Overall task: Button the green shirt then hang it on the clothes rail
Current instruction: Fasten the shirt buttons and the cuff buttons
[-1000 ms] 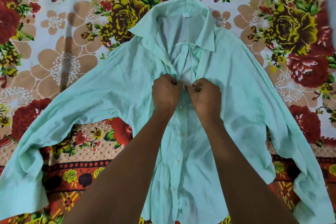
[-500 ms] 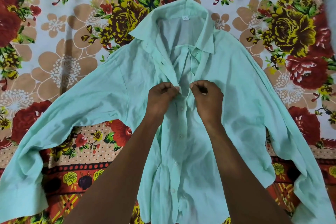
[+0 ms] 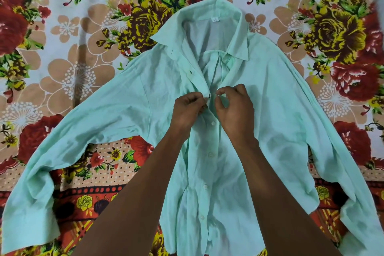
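Lying flat, green shirt [image 3: 280, 110] points collar [image 3: 216, 9] away.

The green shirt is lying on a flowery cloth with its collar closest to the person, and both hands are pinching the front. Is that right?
Not quite. In the head view the green shirt has its collar farthest from the person. The left hand and right hand do pinch the front, on the flowery cloth.
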